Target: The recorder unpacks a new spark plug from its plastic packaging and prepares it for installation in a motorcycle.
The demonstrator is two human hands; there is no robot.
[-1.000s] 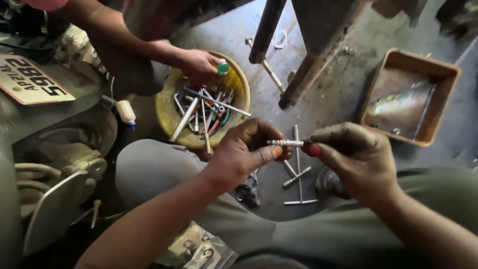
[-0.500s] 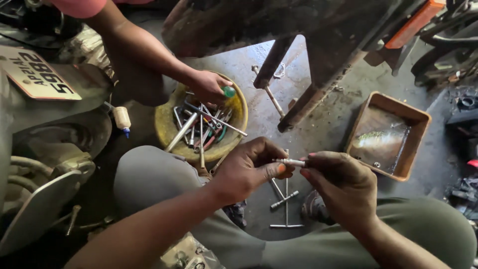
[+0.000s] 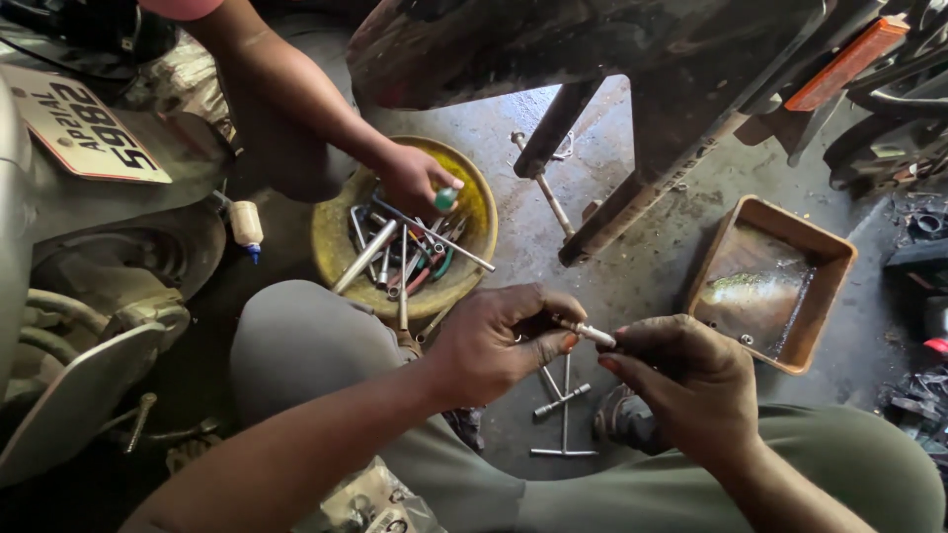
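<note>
Two hands pinch a small metal rod above the knees.

The left hand [image 3: 499, 345] and right hand [image 3: 681, 385] each close fingertips on one end of the rod [image 3: 585, 333], held level over the T-wrenches [image 3: 563, 405] on the floor. Another person's hand [image 3: 415, 183] reaches into the yellow bowl [image 3: 474, 197] of tools; a brown tray [image 3: 825, 296] sits to the right.

Both forearms come in from the bottom edge and meet at centre. The left hand [image 3: 499, 345], at nine o'clock of the pair, curls with thumb and forefinger pinched together. The right hand [image 3: 681, 385], at three o'clock, shows its back, knuckles bent, fingertips pinched toward the left hand's, nearly touching
</note>
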